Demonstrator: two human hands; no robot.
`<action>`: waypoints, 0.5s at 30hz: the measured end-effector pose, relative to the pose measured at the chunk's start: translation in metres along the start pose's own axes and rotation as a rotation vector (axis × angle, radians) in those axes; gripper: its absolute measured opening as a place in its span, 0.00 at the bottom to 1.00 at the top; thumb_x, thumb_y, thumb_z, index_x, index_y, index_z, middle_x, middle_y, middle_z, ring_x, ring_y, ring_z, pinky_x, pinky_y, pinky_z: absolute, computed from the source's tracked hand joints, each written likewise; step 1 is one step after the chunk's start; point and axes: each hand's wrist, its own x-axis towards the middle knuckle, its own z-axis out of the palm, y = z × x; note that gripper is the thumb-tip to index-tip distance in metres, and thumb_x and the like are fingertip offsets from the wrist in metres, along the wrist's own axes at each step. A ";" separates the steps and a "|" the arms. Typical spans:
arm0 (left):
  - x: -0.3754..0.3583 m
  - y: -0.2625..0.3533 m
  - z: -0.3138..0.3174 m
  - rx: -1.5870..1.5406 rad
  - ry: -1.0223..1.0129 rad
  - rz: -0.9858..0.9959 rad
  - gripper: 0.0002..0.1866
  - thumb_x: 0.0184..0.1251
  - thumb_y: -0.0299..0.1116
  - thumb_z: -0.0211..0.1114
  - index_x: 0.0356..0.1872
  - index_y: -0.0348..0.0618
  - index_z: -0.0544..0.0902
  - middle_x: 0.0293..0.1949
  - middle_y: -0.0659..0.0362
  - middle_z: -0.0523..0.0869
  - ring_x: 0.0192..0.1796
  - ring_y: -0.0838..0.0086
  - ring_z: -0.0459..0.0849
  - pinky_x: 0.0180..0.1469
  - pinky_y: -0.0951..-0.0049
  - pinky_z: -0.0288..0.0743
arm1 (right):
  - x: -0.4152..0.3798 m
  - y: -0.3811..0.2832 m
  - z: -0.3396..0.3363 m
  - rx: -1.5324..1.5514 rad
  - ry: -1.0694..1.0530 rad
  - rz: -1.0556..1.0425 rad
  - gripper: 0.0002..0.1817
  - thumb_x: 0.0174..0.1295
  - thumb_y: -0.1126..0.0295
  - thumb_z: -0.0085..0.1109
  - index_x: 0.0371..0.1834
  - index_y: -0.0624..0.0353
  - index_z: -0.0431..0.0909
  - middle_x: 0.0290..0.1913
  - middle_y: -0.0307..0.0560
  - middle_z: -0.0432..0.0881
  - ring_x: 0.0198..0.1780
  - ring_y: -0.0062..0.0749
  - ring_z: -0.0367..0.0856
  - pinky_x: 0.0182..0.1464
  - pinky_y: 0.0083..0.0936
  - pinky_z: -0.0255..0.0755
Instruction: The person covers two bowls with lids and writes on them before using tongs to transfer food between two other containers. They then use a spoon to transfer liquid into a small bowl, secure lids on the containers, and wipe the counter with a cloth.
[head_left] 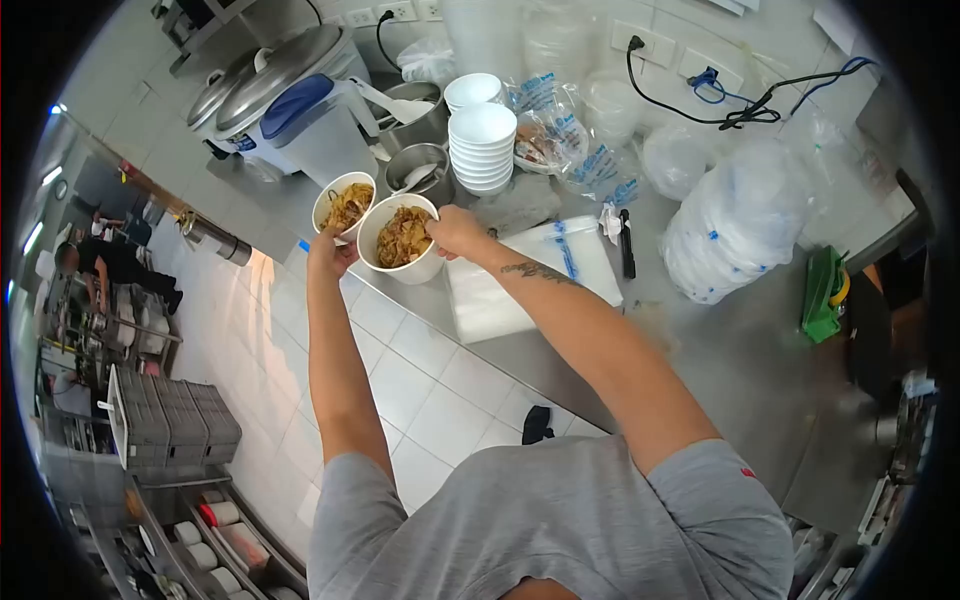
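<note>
Two white bowls of brown and yellow cooked food are held up side by side over the table's left edge. My left hand is closed on the rim of the left bowl, its fingers near the other bowl's side. Around the right side of the right bowl my right hand is closed, thumb at the rim. The two bowls seem to touch or overlap. Below my right forearm lies a stack of clear plastic bags. Behind the bowls stands a metal pot with a spoon in it.
Stacked white bowls, a lidded plastic container and large lidded pots line the back. Wrapped plastic containers, a black marker and a green tape dispenser are to the right. Another person stands far left.
</note>
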 end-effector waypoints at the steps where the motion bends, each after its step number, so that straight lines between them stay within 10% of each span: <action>1: -0.003 -0.004 0.003 -0.016 0.017 -0.005 0.20 0.59 0.26 0.50 0.53 0.33 0.64 0.43 0.43 0.76 0.37 0.57 0.83 0.38 0.56 0.83 | -0.004 0.003 0.000 -0.034 -0.001 -0.032 0.17 0.60 0.62 0.53 0.33 0.70 0.81 0.29 0.60 0.84 0.31 0.47 0.85 0.35 0.40 0.79; 10: -0.029 -0.024 -0.010 -0.217 0.075 0.169 0.23 0.54 0.19 0.43 0.55 0.32 0.67 0.41 0.42 0.81 0.33 0.53 0.86 0.27 0.65 0.82 | -0.078 0.021 -0.020 -0.109 0.312 -0.461 0.15 0.57 0.66 0.52 0.25 0.72 0.76 0.27 0.67 0.79 0.33 0.61 0.79 0.37 0.45 0.73; 15: -0.110 -0.027 0.008 -0.030 0.106 0.263 0.24 0.53 0.17 0.42 0.55 0.32 0.67 0.41 0.42 0.82 0.30 0.54 0.87 0.21 0.71 0.79 | -0.187 0.036 -0.102 0.110 0.205 -0.194 0.14 0.60 0.67 0.52 0.29 0.71 0.75 0.20 0.47 0.76 0.26 0.24 0.76 0.31 0.27 0.69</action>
